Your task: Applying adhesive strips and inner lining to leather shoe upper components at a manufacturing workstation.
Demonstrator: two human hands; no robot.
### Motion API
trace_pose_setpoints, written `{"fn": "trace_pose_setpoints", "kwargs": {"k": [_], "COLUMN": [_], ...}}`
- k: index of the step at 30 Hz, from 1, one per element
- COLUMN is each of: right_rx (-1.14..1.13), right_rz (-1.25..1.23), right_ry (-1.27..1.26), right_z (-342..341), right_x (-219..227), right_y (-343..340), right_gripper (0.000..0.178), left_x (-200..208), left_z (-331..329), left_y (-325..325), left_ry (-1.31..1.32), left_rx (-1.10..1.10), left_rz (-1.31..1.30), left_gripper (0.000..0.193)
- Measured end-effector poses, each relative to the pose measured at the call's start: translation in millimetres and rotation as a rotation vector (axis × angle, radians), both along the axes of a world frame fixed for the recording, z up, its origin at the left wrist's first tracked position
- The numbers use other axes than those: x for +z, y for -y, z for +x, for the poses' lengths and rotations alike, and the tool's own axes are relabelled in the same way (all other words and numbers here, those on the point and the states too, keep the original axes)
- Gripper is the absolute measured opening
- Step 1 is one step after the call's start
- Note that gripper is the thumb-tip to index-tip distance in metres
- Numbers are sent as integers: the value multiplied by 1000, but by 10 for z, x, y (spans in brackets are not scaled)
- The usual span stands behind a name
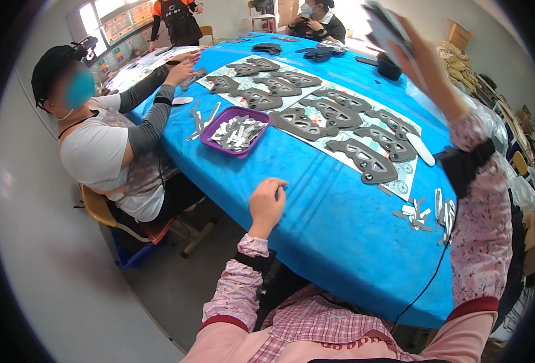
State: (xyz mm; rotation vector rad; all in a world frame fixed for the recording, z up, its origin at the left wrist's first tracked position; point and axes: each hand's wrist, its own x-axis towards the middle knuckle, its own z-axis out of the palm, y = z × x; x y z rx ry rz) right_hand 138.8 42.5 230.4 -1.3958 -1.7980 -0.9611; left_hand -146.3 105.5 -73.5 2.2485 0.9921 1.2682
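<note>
My right hand point(422, 57) is raised high at the upper right, closed on a flat grey-and-white object point(388, 30) that is blurred and partly cut off by the picture's edge. My left hand point(266, 206) hovers at the near edge of the blue table, fingers loosely curled, thumb apart from the forefinger, with nothing visible in it. Beyond it stands a purple basket point(204, 142) of grey and white strips point(238, 133). Several dark grey cut-out pieces point(367, 160) lie on printed sheets point(403, 189). A white rounded blade-like piece point(422, 149) rests beside them.
Loose strips point(414, 213) lie at the table's right side, near a black cable point(432, 275). A co-worker point(113, 139) sits at the left, arms over the table. Two more people are at the far end. A black container point(388, 66) stands at the far right.
</note>
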Motion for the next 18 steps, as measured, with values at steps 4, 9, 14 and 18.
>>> {"fn": "trace_pose_setpoints", "kwargs": {"k": [4, 9, 14, 18], "right_rx": [159, 275, 454, 521], "right_rz": [-46, -157, -207, -266], "right_ry": [12, 1, -86, -107], "right_z": [-689, -1292, -1716, -1917], "right_x": [-120, -247, -246, -198], "right_y": [-704, -1219, -1479, -1549], "right_gripper": [51, 51, 47, 51], "left_x": [1, 59, 183, 290], "left_z": [-18, -30, -104, -149], "left_y": [-9, 52, 197, 306], "left_ry": [-10, -19, -17, -18], "left_rx": [-21, -39, -42, -42], "left_rz": [-55, -10, -20, -19], "left_gripper": [11, 10, 10, 9]}}
